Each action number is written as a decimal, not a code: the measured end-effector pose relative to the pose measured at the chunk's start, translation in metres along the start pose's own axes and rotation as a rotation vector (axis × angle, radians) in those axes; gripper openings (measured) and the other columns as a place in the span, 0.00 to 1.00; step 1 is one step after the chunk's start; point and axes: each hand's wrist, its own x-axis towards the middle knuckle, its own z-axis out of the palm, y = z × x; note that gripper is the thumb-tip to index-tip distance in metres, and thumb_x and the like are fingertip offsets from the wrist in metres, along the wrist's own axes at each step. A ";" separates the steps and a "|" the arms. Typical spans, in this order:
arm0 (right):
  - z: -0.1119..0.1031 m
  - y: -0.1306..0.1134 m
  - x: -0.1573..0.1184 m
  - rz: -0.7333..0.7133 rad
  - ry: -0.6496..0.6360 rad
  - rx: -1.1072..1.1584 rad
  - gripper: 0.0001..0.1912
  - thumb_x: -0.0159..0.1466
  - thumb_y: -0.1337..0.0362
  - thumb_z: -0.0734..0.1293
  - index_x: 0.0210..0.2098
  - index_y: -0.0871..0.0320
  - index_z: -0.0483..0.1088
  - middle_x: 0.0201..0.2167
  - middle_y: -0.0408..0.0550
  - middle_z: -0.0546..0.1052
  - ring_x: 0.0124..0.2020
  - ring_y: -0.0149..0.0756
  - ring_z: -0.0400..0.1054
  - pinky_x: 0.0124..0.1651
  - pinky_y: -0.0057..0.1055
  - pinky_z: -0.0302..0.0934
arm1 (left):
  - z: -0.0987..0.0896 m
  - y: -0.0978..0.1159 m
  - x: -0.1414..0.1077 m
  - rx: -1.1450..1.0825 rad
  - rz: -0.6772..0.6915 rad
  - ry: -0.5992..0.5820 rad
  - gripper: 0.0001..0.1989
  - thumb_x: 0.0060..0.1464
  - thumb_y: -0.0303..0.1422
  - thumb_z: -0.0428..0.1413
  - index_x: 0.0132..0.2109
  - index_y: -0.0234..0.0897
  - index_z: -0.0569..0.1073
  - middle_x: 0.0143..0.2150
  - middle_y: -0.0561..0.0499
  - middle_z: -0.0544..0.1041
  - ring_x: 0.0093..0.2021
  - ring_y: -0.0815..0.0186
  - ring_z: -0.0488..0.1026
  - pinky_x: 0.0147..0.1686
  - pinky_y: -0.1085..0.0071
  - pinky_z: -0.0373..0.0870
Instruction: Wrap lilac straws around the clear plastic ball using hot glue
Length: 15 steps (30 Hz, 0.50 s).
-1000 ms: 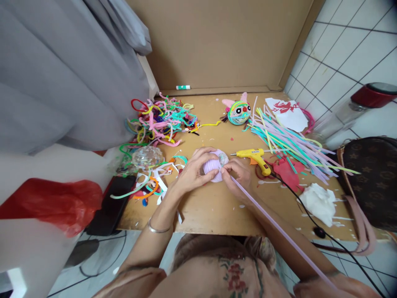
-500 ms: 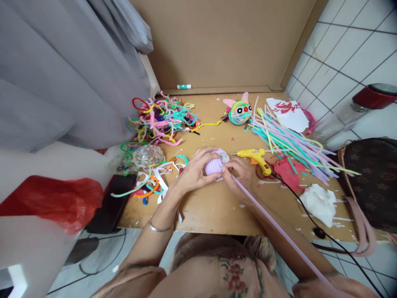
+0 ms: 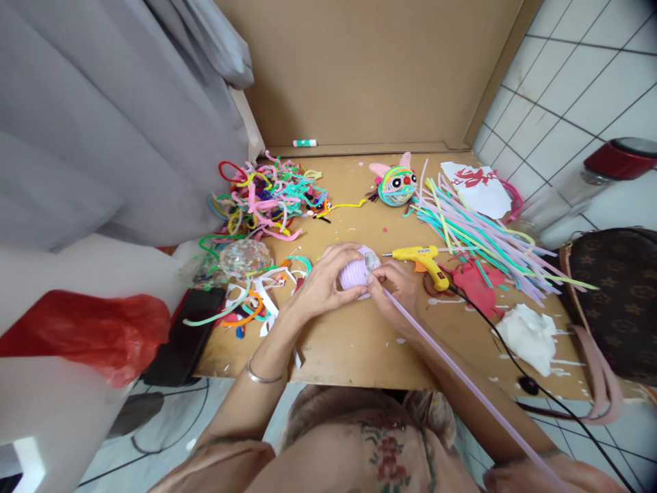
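Note:
A ball partly wound with lilac pipe cleaner (image 3: 353,274) is held above the front middle of the table, and clear material shows at its right end. My left hand (image 3: 328,277) is wrapped round it from the left. At its right side my right hand (image 3: 394,291) pinches a long lilac strand (image 3: 452,363), which trails down over my right forearm. Just beyond my right hand lies a yellow glue gun (image 3: 421,257), its nozzle pointing left towards the ball. A decorated ball with pink ears and eyes (image 3: 397,186) sits farther back.
Tangled pipe cleaners (image 3: 272,195) and a clear faceted ball (image 3: 245,258) are at the left. Straight pipe cleaners (image 3: 487,236), crumpled tissue (image 3: 526,335) and a brown bag (image 3: 616,301) lie right. The glue gun's black cable (image 3: 493,325) runs off front right.

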 end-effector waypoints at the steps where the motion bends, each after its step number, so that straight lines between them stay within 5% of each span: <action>1: 0.000 0.000 0.000 0.004 0.006 0.005 0.08 0.60 0.70 0.63 0.24 0.55 0.64 0.23 0.40 0.66 0.26 0.30 0.61 0.32 0.29 0.57 | 0.000 0.000 0.000 0.002 -0.002 -0.005 0.23 0.54 0.43 0.60 0.53 0.37 0.67 0.58 0.37 0.70 0.59 0.53 0.67 0.58 0.53 0.64; 15: 0.002 -0.001 -0.001 0.020 0.027 0.023 0.09 0.61 0.68 0.63 0.24 0.55 0.63 0.22 0.40 0.65 0.27 0.31 0.61 0.33 0.30 0.58 | -0.003 0.004 0.001 0.000 -0.004 -0.017 0.22 0.56 0.44 0.57 0.52 0.36 0.69 0.58 0.36 0.69 0.60 0.53 0.66 0.59 0.53 0.63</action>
